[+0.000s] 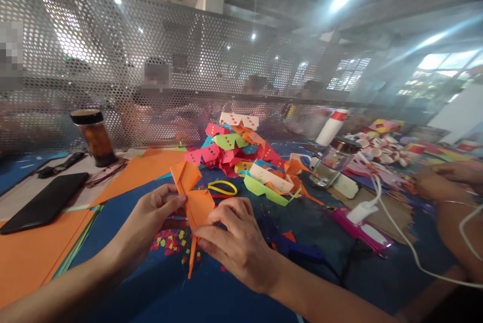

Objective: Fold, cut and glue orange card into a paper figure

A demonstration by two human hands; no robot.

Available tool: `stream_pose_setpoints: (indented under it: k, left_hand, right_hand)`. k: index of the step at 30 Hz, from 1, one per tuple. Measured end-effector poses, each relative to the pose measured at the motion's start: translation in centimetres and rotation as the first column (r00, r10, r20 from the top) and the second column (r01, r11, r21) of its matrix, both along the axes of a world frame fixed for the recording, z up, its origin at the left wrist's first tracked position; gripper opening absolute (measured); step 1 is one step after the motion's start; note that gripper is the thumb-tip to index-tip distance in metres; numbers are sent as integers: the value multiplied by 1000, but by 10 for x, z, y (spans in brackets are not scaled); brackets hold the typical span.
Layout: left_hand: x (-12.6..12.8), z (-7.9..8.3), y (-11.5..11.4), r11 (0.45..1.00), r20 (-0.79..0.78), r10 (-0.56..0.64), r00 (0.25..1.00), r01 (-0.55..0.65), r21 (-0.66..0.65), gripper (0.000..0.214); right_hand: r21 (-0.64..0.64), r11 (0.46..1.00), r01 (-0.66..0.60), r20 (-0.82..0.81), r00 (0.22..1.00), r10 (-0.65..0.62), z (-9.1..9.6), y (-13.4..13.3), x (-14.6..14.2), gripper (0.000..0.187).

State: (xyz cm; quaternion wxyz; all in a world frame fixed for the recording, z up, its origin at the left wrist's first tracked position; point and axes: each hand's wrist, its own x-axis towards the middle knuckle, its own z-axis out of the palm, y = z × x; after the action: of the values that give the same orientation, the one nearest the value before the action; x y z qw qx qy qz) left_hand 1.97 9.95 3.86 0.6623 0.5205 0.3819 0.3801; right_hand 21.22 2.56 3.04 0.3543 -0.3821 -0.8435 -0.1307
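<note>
Both my hands hold a folded orange paper piece point(191, 193) above the blue table top point(211, 293). My left hand point(151, 220) pinches its left edge with thumb and fingers. My right hand point(236, 240) grips its lower right part, fingers curled. A thin orange paper strip point(191, 262) hangs down from the piece. Small red and yellow paper squares point(170, 242) lie scattered under it. Yellow-handled scissors point(222, 188) lie just behind the paper.
A heap of coloured folded paper pieces point(234, 147) sits behind. Orange sheets point(30, 252) and a black phone point(43, 202) lie left, a dark jar point(95, 137) beyond. A glass jar point(334, 162), white bottle point(332, 127) and white cable point(407, 242) are right, beside another person's hand point(433, 182).
</note>
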Motion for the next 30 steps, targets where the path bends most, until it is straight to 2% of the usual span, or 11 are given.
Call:
stream_pose_setpoints:
  k: [5,9,14,19,26,30]
  left_hand:
    - [0,2,-2,1000,23,28,999,-28,-6,44]
    - [1,2,-3,999,48,49,998,-49,-2,44]
    - [0,-7,0,998,54,49,997,-50,31,41]
    - [2,-18,1,1000,64,-6,998,5,20,42]
    - [4,-24,2,994,81,-85,993,79,70,47]
    - [7,-18,-2,993,90,-91,992,83,88,48]
  right_hand:
    - [46,998,52,9,999,-52,0,0,-1,22]
    - [34,999,21,-41,999,-20,-5,4,-2,24]
    - [-126,989,-74,-261,965,39,-12,8,-5,29]
    - [-361,931,-59,-395,914,-96,-16,9,-7,26]
    - [-468,883,-2,-416,883,-218,-24,13,-7,18]
    - [-502,864,35,-373,893,-253,-24,14,-6,16]
